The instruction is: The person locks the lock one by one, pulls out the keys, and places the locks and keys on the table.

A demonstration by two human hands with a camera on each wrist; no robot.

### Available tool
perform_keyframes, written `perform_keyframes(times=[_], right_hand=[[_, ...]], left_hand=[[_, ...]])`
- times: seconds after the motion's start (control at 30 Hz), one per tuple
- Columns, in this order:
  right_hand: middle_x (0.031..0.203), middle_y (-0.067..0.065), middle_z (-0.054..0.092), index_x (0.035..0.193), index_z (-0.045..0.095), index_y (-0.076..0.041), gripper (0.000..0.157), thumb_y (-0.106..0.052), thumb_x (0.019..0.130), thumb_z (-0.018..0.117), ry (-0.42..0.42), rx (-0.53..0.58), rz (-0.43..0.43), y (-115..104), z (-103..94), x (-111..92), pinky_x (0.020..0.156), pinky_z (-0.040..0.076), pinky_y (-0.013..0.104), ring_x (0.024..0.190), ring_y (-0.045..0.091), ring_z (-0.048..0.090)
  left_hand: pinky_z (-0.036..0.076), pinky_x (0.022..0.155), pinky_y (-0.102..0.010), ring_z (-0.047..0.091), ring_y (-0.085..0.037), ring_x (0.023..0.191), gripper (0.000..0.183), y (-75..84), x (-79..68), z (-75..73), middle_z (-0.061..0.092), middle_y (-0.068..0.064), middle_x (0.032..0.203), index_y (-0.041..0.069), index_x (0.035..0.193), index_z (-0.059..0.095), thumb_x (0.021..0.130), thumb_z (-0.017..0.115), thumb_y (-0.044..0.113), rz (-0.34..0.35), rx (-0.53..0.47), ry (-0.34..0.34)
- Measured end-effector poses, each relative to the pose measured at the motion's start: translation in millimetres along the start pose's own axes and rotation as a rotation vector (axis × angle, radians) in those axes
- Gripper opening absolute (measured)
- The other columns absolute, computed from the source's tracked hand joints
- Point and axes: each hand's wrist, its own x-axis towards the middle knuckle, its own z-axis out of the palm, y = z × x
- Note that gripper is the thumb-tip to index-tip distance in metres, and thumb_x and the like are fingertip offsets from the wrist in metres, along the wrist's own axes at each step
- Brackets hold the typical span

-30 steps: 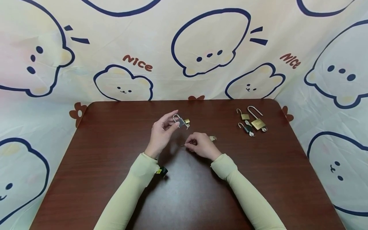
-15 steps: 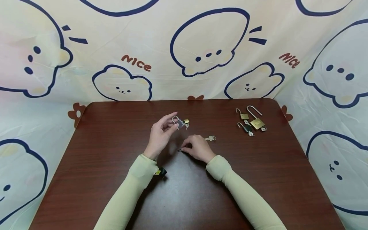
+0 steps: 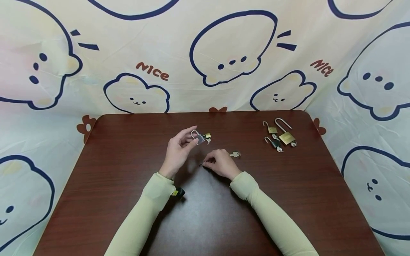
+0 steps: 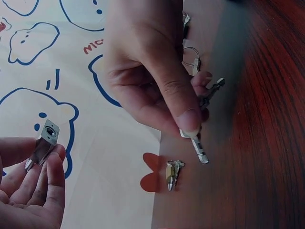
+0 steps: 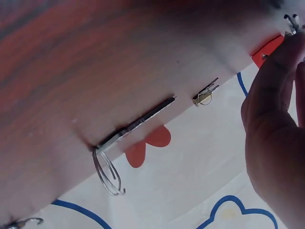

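Observation:
My left hand (image 3: pixel 179 149) holds a silver padlock (image 3: pixel 200 138) up above the table, its shackle raised open. In the left wrist view the padlock (image 4: pixel 46 136) shows its keyhole face towards the other hand. To the right and nearer me, my right hand (image 3: pixel 221 163) pinches keys between thumb and fingers. One key blade (image 4: pixel 200 151) sticks out below the thumb in the left wrist view, and another key (image 4: pixel 212 91) shows behind the fingers. A small brass padlock (image 3: pixel 207 136) with keys is just beyond the left fingertips. A ringed key (image 3: pixel 235 154) lies behind the right hand.
At the table's far right lie a large brass padlock (image 3: pixel 287 137), a small brass padlock (image 3: pixel 272 130) and a dark padlock (image 3: pixel 275 143). Their shackles are open and keys are at their bases. A printed curtain (image 3: pixel 179 53) hangs behind the brown table (image 3: pixel 105 185).
My right hand has shifted slightly left and towards me, baring more of the ringed key on the table. The left hand with the silver padlock has dropped very slightly.

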Motion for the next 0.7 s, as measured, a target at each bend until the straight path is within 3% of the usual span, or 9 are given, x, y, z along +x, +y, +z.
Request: perform_keyframes(times=[0.2, 0.4, 0.53, 0.7], right_hand=[[0.089, -0.001, 0.079, 0.092, 0.083, -0.014, 0.005, -0.018, 0.091, 0.080, 0.041, -0.006, 0.067, 11.8, -25.9, 6.4, 0.078, 0.057, 0.032, 0.083, 0.014, 0.071], [0.095, 0.004, 0.079, 0.096, 0.083, -0.013, 0.009, -0.020, 0.094, 0.077, 0.109, -0.061, 0.209, 49.7, -73.1, 18.1, 0.085, 0.057, 0.042, 0.090, 0.022, 0.071], [0.098, 0.009, 0.078, 0.097, 0.083, -0.010, 0.012, -0.020, 0.095, 0.077, 0.098, -0.094, 0.312, 75.0, -93.1, 19.8, 0.082, 0.056, 0.044, 0.089, 0.026, 0.068], [0.089, 0.010, 0.076, 0.096, 0.082, -0.008, 0.014, -0.021, 0.095, 0.076, 0.070, -0.133, 0.398, 96.9, -101.9, 14.1, 0.068, 0.055, 0.036, 0.072, 0.021, 0.067]], left_hand=[[0.054, 0.078, -0.018, 0.068, -0.016, 0.097, 0.042, -2.0, 0.5, -1.1, 0.074, -0.015, 0.117, 0.018, 0.139, 0.066, 0.098, 0.072, 0.011, 0.012, 0.009, -0.001], [0.054, 0.078, -0.018, 0.069, -0.016, 0.098, 0.043, -2.5, 2.3, -1.6, 0.074, -0.013, 0.116, 0.018, 0.139, 0.066, 0.098, 0.072, 0.010, 0.013, 0.015, -0.005], [0.054, 0.077, -0.017, 0.069, -0.018, 0.098, 0.043, -3.0, 2.1, -0.3, 0.074, -0.013, 0.116, 0.019, 0.138, 0.066, 0.097, 0.073, 0.009, 0.016, 0.016, -0.006], [0.054, 0.077, -0.017, 0.069, -0.019, 0.097, 0.043, -4.9, 1.6, 2.1, 0.075, -0.013, 0.116, 0.018, 0.138, 0.067, 0.097, 0.073, 0.009, 0.024, 0.029, -0.009]])
